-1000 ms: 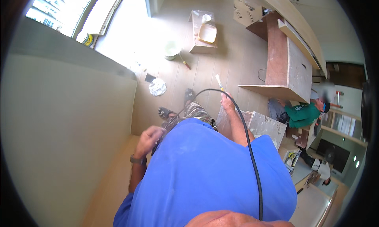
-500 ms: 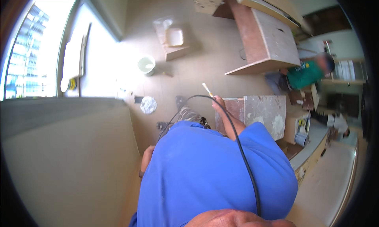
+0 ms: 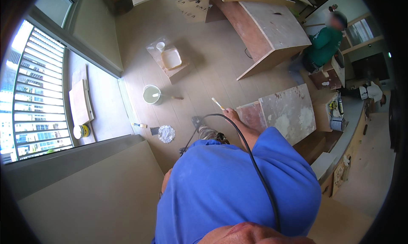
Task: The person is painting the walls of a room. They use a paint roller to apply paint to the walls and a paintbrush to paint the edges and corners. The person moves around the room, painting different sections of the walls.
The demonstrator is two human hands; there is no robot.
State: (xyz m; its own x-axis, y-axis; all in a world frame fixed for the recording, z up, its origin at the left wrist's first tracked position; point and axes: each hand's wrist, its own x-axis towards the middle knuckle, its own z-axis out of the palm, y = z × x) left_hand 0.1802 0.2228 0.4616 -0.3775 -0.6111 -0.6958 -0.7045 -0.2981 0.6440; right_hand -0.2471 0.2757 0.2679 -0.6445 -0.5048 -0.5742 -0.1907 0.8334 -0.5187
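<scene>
My right hand is closed around a paintbrush, its pale bristle end pointing up and away over the floor. My right forearm passes close beside a board-topped wooden box spotted with white. Low at my left side, my left hand shows only in part beside my blue shirt. Its fingers are hidden. Ahead on the floor stands a white bucket with a light-coloured tool in it. Nearer to me lie a crumpled white bundle and a second brush.
A shallow tray and a white cup rest on a low box. A large wooden cabinet lies ahead to the right. Beyond it is a person in green. A wall rises at my left; a black cable crosses my chest.
The view has swung, shifting the window and floor things. My right hand still holds the paintbrush. My left hand shows less, its wrist now hidden. The person in green has changed posture.
</scene>
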